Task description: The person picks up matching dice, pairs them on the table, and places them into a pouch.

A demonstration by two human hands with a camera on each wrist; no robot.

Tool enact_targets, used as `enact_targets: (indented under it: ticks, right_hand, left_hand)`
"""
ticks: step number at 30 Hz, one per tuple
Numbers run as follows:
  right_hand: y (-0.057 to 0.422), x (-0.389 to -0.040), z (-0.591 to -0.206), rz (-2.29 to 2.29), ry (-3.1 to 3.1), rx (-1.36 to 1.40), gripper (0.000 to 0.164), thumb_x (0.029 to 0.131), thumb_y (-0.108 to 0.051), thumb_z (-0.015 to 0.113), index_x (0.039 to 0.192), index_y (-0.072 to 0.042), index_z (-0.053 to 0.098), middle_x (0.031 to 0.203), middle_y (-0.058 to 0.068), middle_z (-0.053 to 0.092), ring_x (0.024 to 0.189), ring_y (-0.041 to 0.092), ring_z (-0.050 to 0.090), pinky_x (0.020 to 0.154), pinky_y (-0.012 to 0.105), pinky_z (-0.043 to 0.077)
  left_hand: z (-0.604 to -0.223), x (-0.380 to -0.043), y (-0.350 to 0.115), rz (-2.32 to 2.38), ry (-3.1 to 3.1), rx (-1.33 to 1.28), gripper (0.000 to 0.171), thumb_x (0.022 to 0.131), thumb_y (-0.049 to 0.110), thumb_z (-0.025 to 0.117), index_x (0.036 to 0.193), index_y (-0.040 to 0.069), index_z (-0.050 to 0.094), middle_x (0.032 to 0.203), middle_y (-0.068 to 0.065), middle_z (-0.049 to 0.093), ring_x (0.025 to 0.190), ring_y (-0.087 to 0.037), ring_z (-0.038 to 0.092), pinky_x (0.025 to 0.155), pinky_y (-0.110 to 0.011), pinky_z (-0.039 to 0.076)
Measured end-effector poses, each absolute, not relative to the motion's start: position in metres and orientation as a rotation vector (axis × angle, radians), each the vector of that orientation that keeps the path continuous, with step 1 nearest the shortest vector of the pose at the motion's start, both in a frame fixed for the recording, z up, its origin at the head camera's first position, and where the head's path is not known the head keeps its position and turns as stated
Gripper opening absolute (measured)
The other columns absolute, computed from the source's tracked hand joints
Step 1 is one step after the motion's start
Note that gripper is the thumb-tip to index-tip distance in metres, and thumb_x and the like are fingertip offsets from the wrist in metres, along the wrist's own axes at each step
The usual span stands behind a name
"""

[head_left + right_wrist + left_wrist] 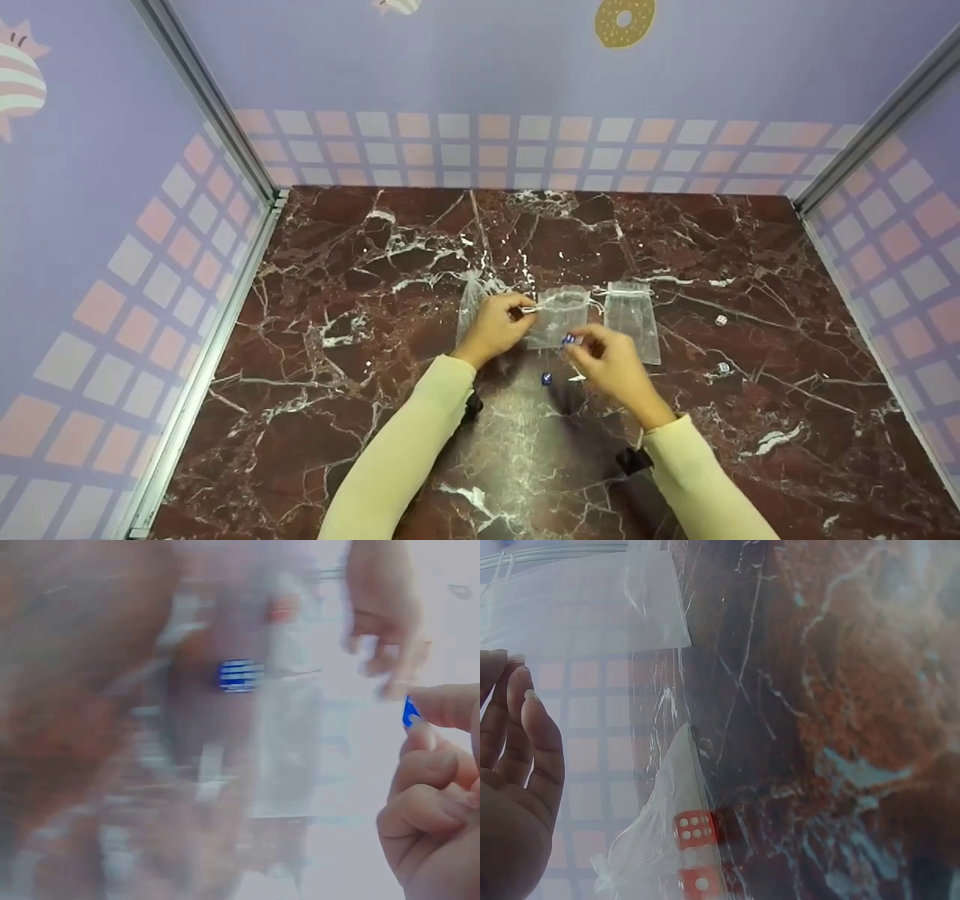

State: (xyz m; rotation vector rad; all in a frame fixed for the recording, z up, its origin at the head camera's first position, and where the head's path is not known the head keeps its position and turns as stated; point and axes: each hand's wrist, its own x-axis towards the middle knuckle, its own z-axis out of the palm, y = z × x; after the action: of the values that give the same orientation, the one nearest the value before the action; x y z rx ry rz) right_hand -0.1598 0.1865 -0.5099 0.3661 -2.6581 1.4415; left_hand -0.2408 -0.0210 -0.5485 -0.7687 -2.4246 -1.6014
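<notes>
My left hand (496, 326) pinches the mouth of the middle sheer white drawstring pouch (559, 319), which lies flat on the table. Between thumb and fingertips, my right hand (613, 361) holds a blue die (410, 712) just over that pouch's lower edge. A second blue die (547, 379) lies on the table in front of the pouch. Beside my left hand is another pouch (649, 817), gathered at its neck, with red dice (694, 829) inside. The left wrist view shows the left fingertips together at the pouch's edge. The right wrist view is blurred.
A third flat pouch (631, 322) lies right of the middle one. Farther right sit a white die (721, 319) and a pale die (724, 368). The dark red marbled table (300, 450) is bounded by patterned panels (480, 75) at the back and sides.
</notes>
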Motion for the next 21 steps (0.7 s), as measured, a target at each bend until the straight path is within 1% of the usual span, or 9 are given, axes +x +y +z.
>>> enact_targets:
  ticks: [3,7,10,15,21]
  right_hand:
    - [0.188,-0.166,-0.492,1.449,-2.551,0.364,0.019,0.085,0.000,0.074,0.104,0.003,0.070,0.069,0.001,0.059,0.056,0.014,0.050,0.049,0.020,0.043]
    - [0.190,-0.178,-0.480,1.419,-2.455,0.317,0.017,0.086,0.000,0.074,0.101,0.004,0.070,0.066,0.002,0.058,0.052,0.009,0.047,0.047,0.017,0.038]
    - [0.190,-0.187,-0.477,1.377,-2.455,0.245,0.015,0.086,-0.004,0.075,0.099,0.003,0.071,0.064,0.001,0.056,0.050,0.006,0.044,0.046,0.017,0.034]
    - [0.189,-0.197,-0.476,1.304,-2.522,0.133,0.016,0.086,-0.010,0.077,0.097,0.000,0.072,0.063,-0.001,0.055,0.051,0.007,0.043,0.047,0.019,0.032]
    - [0.188,-0.200,-0.482,1.338,-2.572,0.166,0.015,0.085,-0.007,0.077,0.095,0.003,0.073,0.062,-0.002,0.050,0.052,0.008,0.040,0.047,0.020,0.030]
  left_hand:
    - [-0.548,-0.240,-0.021,-1.597,-2.429,-0.775,0.007,0.086,0.001,0.071,0.092,0.000,0.074,0.088,-0.006,0.072,0.073,-0.013,0.061,0.070,-0.027,0.052]
    - [-0.547,-0.240,-0.021,-1.577,-2.440,-0.772,0.008,0.086,0.001,0.071,0.092,0.001,0.074,0.090,-0.006,0.072,0.074,-0.014,0.062,0.071,-0.026,0.052]
    - [-0.546,-0.239,-0.021,-1.557,-2.442,-0.773,0.008,0.085,0.001,0.071,0.093,0.001,0.074,0.090,-0.006,0.072,0.075,-0.014,0.062,0.072,-0.026,0.052]
    - [-0.547,-0.239,-0.020,-1.563,-2.415,-0.789,0.008,0.084,-0.001,0.071,0.091,0.000,0.074,0.088,-0.007,0.072,0.073,-0.014,0.062,0.069,-0.026,0.052]
    - [-0.548,-0.239,-0.021,-1.564,-2.405,-0.796,0.010,0.083,-0.003,0.071,0.091,0.000,0.074,0.089,-0.007,0.072,0.074,-0.013,0.061,0.070,-0.025,0.051]
